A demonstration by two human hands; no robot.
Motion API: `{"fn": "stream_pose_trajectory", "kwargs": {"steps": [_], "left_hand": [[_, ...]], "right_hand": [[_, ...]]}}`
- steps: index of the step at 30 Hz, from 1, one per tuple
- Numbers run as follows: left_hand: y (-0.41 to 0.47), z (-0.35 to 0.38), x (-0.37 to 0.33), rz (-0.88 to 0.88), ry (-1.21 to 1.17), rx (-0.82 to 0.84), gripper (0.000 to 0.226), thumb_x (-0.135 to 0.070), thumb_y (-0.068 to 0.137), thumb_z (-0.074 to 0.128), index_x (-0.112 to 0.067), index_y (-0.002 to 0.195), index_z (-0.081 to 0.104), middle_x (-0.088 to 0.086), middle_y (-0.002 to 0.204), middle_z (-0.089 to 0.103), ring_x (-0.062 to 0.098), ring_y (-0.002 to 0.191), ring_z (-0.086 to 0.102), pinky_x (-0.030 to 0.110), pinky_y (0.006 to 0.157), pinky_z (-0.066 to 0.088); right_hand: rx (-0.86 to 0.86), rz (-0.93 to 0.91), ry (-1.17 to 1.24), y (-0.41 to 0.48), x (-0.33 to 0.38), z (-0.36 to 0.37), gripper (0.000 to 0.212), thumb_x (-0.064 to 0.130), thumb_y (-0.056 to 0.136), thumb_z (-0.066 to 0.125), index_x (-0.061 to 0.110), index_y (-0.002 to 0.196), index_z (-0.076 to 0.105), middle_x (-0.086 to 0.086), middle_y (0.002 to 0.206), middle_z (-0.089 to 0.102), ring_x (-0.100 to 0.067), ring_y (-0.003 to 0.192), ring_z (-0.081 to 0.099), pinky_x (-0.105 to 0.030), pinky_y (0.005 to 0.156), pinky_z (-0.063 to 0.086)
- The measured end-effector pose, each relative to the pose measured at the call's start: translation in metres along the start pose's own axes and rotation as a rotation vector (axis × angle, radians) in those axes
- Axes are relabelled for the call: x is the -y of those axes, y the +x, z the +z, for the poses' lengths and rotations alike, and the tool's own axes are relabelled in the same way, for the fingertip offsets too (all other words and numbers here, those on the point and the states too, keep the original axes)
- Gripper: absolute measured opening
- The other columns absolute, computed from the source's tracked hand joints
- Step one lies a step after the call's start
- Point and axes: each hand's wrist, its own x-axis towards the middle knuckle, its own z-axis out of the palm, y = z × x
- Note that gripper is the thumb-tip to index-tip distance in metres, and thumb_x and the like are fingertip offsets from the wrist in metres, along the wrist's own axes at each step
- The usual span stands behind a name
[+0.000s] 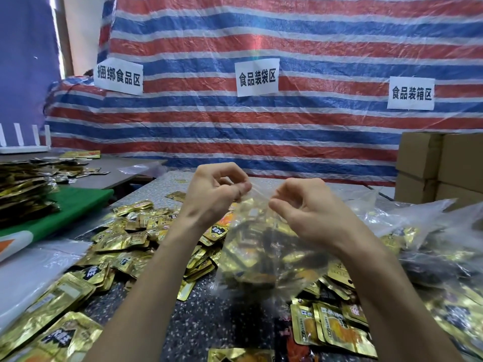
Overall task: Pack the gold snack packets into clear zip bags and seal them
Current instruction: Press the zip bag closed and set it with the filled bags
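- Head view: a red, white and blue striped tarp (pixel 261 131) under clear plastic film fills the upper half, from 9 o'clock across 12 to 3.
- A dark speckled table (pixel 209 320) spreads across the lower half, toward 6 o'clock.
- Loose gold snack packets (pixel 125 241) lie heaped on it from 7 to 9 o'clock, with more at 5 o'clock beneath the right forearm.
- Brown cardboard boxes (pixel 439 173) stand stacked at 3 o'clock.
- Filled plastic bags (pixel 431 246) with gold packets inside lie at 4 o'clock.
- A green cloth (pixel 75 205) lies at 9 o'clock.
- The clear zip bag (pixel 261 246) hangs at the centre, held above the table, with gold packets showing through it; whether its top is sealed I cannot tell.
- The left hand (pixel 211 194) pinches the bag's top edge at its 11 o'clock corner.
- The right hand (pixel 311 212) pinches the same edge at 1 o'clock; the hands are a little apart, with the bag's top edge between them.
- Three white paper signs (pixel 257 78) with black characters are stuck to the tarp, at 10, 12 and 2 o'clock.
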Motion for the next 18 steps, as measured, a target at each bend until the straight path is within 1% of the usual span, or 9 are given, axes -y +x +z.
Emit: {"fn": "stream_pose_trajectory", "kwargs": {"steps": [4, 5, 7, 10, 12, 14, 16, 18], "left_hand": [[-0.001, -0.001, 0.007, -0.027, -0.001, -0.117, 0.015, -0.003, 0.085, 0.070, -0.010, 0.072, 0.071, 0.008, 0.066, 0.066, 0.013, 0.061, 0.060, 0.026, 0.061, 0.052], [-0.002, 0.000, 0.007, -0.019, 0.016, -0.138, 0.016, -0.004, 0.085, 0.070, -0.012, 0.071, 0.071, 0.009, 0.066, 0.066, 0.014, 0.060, 0.060, 0.027, 0.060, 0.052], [-0.002, 0.004, 0.008, -0.007, 0.040, -0.185, 0.019, -0.007, 0.085, 0.071, -0.016, 0.069, 0.071, 0.006, 0.063, 0.065, 0.016, 0.060, 0.060, 0.030, 0.059, 0.051], [-0.001, 0.007, 0.010, -0.007, 0.061, -0.252, 0.019, -0.009, 0.086, 0.071, -0.018, 0.069, 0.071, 0.005, 0.061, 0.064, 0.024, 0.061, 0.061, 0.033, 0.059, 0.051], [0.000, 0.007, 0.013, -0.025, 0.050, -0.289, 0.018, -0.009, 0.087, 0.070, -0.016, 0.070, 0.070, 0.007, 0.064, 0.065, 0.026, 0.062, 0.062, 0.032, 0.059, 0.051], [0.000, 0.004, 0.015, -0.049, 0.014, -0.321, 0.017, -0.010, 0.087, 0.070, -0.015, 0.071, 0.071, 0.011, 0.066, 0.065, 0.020, 0.060, 0.060, 0.025, 0.057, 0.050], [0.000, 0.002, 0.016, -0.063, -0.005, -0.336, 0.016, -0.010, 0.087, 0.071, -0.014, 0.072, 0.071, 0.016, 0.068, 0.065, 0.016, 0.058, 0.059, 0.020, 0.054, 0.048], [0.000, 0.002, 0.017, -0.065, -0.004, -0.338, 0.016, -0.010, 0.087, 0.071, -0.013, 0.072, 0.071, 0.017, 0.069, 0.065, 0.015, 0.057, 0.058, 0.020, 0.054, 0.048]], "right_hand": [[-0.008, -0.009, -0.051, 0.000, -0.001, 0.002, 0.011, 0.035, 0.095, 0.067, 0.027, 0.087, 0.069, 0.014, 0.081, 0.064, -0.004, 0.075, 0.058, -0.034, 0.073, 0.051], [-0.005, -0.003, -0.051, 0.001, -0.002, 0.002, 0.011, 0.035, 0.095, 0.066, 0.028, 0.087, 0.069, 0.014, 0.081, 0.065, -0.005, 0.075, 0.058, -0.035, 0.074, 0.052], [-0.002, 0.013, -0.030, 0.001, -0.003, 0.002, 0.011, 0.035, 0.095, 0.066, 0.028, 0.087, 0.069, 0.013, 0.082, 0.066, -0.007, 0.078, 0.061, -0.042, 0.079, 0.054], [-0.002, 0.028, 0.001, 0.001, -0.005, -0.002, 0.012, 0.036, 0.094, 0.067, 0.027, 0.087, 0.070, 0.011, 0.084, 0.069, -0.011, 0.085, 0.063, -0.049, 0.086, 0.054], [-0.001, 0.026, 0.008, 0.001, -0.005, -0.003, 0.012, 0.035, 0.093, 0.068, 0.026, 0.087, 0.071, 0.011, 0.085, 0.069, -0.010, 0.086, 0.063, -0.049, 0.087, 0.054], [-0.001, 0.017, 0.015, 0.000, -0.004, -0.004, 0.010, 0.034, 0.093, 0.069, 0.026, 0.087, 0.072, 0.011, 0.085, 0.070, -0.008, 0.086, 0.063, -0.046, 0.087, 0.054], [0.000, 0.011, 0.012, 0.000, -0.004, -0.004, 0.010, 0.033, 0.092, 0.070, 0.026, 0.086, 0.073, 0.012, 0.083, 0.069, -0.007, 0.083, 0.062, -0.043, 0.083, 0.055], [0.001, 0.006, 0.016, 0.000, -0.005, -0.005, 0.012, 0.033, 0.092, 0.070, 0.026, 0.083, 0.073, 0.012, 0.080, 0.069, -0.007, 0.079, 0.062, -0.039, 0.079, 0.054]]}}
